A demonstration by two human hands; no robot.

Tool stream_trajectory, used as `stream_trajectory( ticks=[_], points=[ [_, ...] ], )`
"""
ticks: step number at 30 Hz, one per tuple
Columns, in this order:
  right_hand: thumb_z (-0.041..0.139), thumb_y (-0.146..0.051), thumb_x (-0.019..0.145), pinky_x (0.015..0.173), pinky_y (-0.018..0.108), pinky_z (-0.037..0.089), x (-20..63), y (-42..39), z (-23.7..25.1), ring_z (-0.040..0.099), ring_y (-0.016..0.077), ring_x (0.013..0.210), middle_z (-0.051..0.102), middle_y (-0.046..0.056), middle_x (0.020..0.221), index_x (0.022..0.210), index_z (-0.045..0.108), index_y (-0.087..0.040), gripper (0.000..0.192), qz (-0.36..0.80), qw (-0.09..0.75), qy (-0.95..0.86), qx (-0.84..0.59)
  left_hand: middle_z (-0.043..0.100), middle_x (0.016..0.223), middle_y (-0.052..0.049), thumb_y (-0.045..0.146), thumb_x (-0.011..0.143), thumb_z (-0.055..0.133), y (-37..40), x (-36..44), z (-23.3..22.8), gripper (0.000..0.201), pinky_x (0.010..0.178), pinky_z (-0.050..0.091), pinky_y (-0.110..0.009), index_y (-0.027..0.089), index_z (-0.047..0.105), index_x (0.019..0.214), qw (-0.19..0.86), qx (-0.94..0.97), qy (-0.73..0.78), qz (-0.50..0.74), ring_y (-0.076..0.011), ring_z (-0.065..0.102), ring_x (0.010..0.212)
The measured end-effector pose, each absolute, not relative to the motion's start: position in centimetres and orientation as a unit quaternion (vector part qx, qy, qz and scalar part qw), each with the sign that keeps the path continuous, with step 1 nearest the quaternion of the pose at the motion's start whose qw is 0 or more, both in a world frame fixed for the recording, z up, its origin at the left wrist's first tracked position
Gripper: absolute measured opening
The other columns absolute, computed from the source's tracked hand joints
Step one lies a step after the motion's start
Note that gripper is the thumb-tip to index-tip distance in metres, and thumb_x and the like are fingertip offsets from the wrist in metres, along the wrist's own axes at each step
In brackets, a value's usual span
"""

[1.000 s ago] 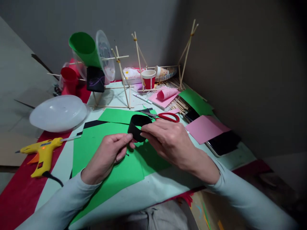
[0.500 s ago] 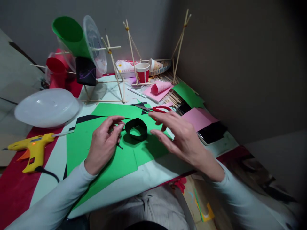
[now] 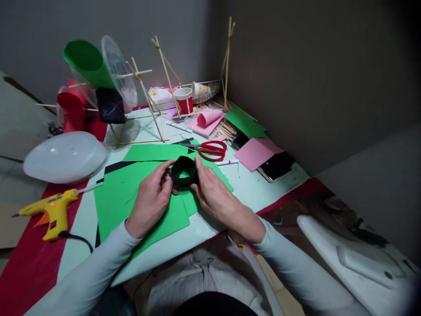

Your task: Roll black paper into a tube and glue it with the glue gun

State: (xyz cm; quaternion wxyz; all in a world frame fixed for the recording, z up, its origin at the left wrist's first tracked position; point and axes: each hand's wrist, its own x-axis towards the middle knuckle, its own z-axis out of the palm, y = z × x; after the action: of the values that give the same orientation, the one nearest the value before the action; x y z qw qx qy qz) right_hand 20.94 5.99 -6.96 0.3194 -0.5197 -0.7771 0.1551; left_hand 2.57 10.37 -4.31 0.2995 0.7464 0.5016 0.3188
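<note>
Hands meet over the green paper (image 3: pixel 144 193) in the middle of the worktop (image 3: pixel 259 188), and between them is a black paper ring (image 3: pixel 184 170). The left hand (image 3: pixel 151 199) pinches the ring's left side, with its fingers (image 3: pixel 163 172) closed on the strip. The right hand (image 3: pixel 215 195) holds the right side, its fingers (image 3: pixel 199 169) pressed on the outside of the band. The ring stands on its edge, low over the green sheet — I cannot tell if it touches the sheet or hangs just above it. To do this well, I think the grip should be soft, so the thin band keeps its round shape and gets no kink, and both hands should press evenly from the two sides. The red scissors (image 3: pixel 210 150) lie just behind the ring, so the hands need to mind the blades. The yellow glue gun (image 3: pixel 54 210) lies far to the left with a small light on — it may be hot. Now the holders: a red and white paper cup (image 3: pixel 184 100) stands at the back, and I cannot see what is in it. A clear plastic bowl (image 3: pixel 66 156) lies upside down on the left, so it holds nothing. A green paper cone (image 3: pixel 87 61) sits high on a frame of sticks (image 3: pixel 148 94) with its mouth to the side, and it looks hollow.
</note>
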Motion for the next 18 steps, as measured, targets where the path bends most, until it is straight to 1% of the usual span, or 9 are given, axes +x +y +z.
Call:
stream_trajectory(
  ticks=[2, 4, 6, 8, 9, 11, 13, 15, 18],
  points=[
    [0.042, -0.022, 0.102, 0.119, 0.059, 0.041, 21.3, 5.9, -7.3, 0.04, 0.0358, 0.149, 0.038, 0.029, 0.16, 0.163, 0.007, -0.009, 0.072, 0.147, 0.344, -0.769, -0.519, 0.067, 0.109, -0.009, 0.027, 0.091, 0.053, 10.4, 2.3, -3.9, 0.055, 0.075, 0.052, -0.031, 0.018, 0.053, 0.145, 0.268, 0.769, 0.483, 0.323, -0.0164, 0.064, 0.076],
    [0.044, -0.022, 0.101, 0.118, 0.057, 0.042, 21.8, 5.5, -7.5, 0.042, 0.0352, 0.148, 0.042, 0.029, 0.157, 0.162, 0.011, -0.008, 0.071, 0.14, 0.364, -0.758, -0.522, 0.062, 0.122, -0.011, 0.023, 0.09, 0.056, 10.6, 1.9, -3.4, 0.056, 0.08, 0.052, -0.031, 0.022, 0.053, 0.146, 0.232, 0.805, 0.441, 0.322, -0.0167, 0.062, 0.086],
    [0.043, -0.023, 0.101, 0.115, 0.057, 0.045, 22.4, 5.0, -7.5, 0.046, 0.035, 0.145, 0.047, 0.029, 0.153, 0.162, 0.014, -0.007, 0.07, 0.135, 0.375, -0.75, -0.528, 0.057, 0.134, -0.012, 0.021, 0.09, 0.056, 10.8, 1.6, -3.1, 0.05, 0.081, 0.053, -0.031, 0.024, 0.061, 0.14, 0.222, 0.835, 0.401, 0.305, -0.0154, 0.06, 0.084],
    [0.043, -0.022, 0.1, 0.11, 0.057, 0.049, 22.9, 4.4, -7.5, 0.051, 0.0353, 0.139, 0.051, 0.028, 0.148, 0.162, 0.014, -0.008, 0.07, 0.129, 0.383, -0.744, -0.532, 0.054, 0.141, -0.013, 0.02, 0.091, 0.055, 11.0, 1.5, -2.9, 0.041, 0.081, 0.055, -0.033, 0.025, 0.068, 0.13, 0.218, 0.856, 0.38, 0.274, -0.0156, 0.061, 0.084],
    [0.043, -0.023, 0.101, 0.108, 0.058, 0.051, 23.1, 4.2, -7.6, 0.053, 0.0354, 0.137, 0.053, 0.027, 0.147, 0.163, 0.014, -0.011, 0.07, 0.126, 0.388, -0.741, -0.533, 0.055, 0.14, -0.014, 0.02, 0.092, 0.055, 11.2, 1.6, -2.9, 0.037, 0.085, 0.055, -0.035, 0.024, 0.071, 0.124, 0.213, 0.865, 0.374, 0.26, -0.0178, 0.064, 0.089],
    [0.044, -0.024, 0.101, 0.106, 0.058, 0.052, 23.4, 3.7, -7.8, 0.057, 0.035, 0.132, 0.056, 0.025, 0.145, 0.163, 0.016, -0.014, 0.069, 0.12, 0.403, -0.733, -0.535, 0.061, 0.135, -0.015, 0.021, 0.091, 0.056, 11.4, 1.8, -2.8, 0.029, 0.093, 0.054, -0.041, 0.022, 0.075, 0.113, 0.193, 0.877, 0.37, 0.238, -0.0248, 0.066, 0.106],
    [0.046, -0.025, 0.1, 0.105, 0.057, 0.053, 23.5, 3.4, -8.1, 0.059, 0.0343, 0.129, 0.058, 0.024, 0.143, 0.162, 0.022, -0.016, 0.067, 0.113, 0.423, -0.722, -0.536, 0.065, 0.13, -0.014, 0.021, 0.09, 0.058, 11.8, 1.7, -2.4, 0.022, 0.098, 0.052, -0.045, 0.023, 0.077, 0.101, 0.169, 0.88, 0.38, 0.23, -0.0293, 0.064, 0.117],
    [0.048, -0.025, 0.1, 0.103, 0.057, 0.054, 23.5, 3.3, -8.4, 0.062, 0.0339, 0.125, 0.061, 0.023, 0.138, 0.159, 0.029, -0.016, 0.063, 0.112, 0.441, -0.711, -0.536, 0.066, 0.127, -0.013, 0.023, 0.088, 0.061, 12.5, 1.2, -1.7, 0.017, 0.098, 0.052, -0.045, 0.023, 0.076, 0.095, 0.145, 0.873, 0.404, 0.232, -0.0293, 0.065, 0.114],
    [0.049, -0.026, 0.1, 0.102, 0.057, 0.055, 23.5, 3.2, -8.7, 0.063, 0.0346, 0.123, 0.064, 0.023, 0.135, 0.156, 0.036, -0.014, 0.059, 0.114, 0.46, -0.707, -0.525, 0.066, 0.129, -0.014, 0.028, 0.086, 0.064, 14.0, -0.7, -0.3, 0.017, 0.099, 0.051, -0.044, 0.021, 0.076, 0.096, 0.094, 0.847, 0.464, 0.242, -0.0306, 0.065, 0.115]
  ],
)
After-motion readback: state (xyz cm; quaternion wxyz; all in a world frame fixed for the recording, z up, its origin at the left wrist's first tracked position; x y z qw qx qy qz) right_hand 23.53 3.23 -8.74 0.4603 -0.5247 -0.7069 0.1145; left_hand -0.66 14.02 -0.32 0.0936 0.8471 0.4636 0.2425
